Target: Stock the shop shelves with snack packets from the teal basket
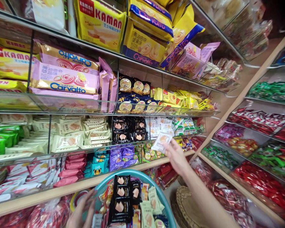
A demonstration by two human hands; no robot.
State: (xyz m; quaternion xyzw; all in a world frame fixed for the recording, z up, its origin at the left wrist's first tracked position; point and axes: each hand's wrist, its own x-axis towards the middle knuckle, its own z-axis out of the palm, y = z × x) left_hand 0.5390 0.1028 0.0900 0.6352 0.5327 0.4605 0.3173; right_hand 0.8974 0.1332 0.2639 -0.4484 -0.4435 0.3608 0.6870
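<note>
My right hand (175, 154) pinches a small white snack packet (161, 142) in front of the shelf compartment of white packets (154, 126). Below it, a teal round basin (165, 198) holds black wafer packets (120, 193), cream packets (147, 213) and other wrapped snacks. At the basin's left rim is my left hand (84, 207), blurred, its fingers apart and nothing seen in them. Whether it touches the rim is unclear.
Glass-fronted shelves with yellow Kaman packs (99, 23) and pink Carvalfo packs (65, 76) rise ahead. Angled candy bins (263, 177) stand on the right. A wooden shelf edge (47, 194) runs behind the basin, and a woven basket (187, 205) sits to its right.
</note>
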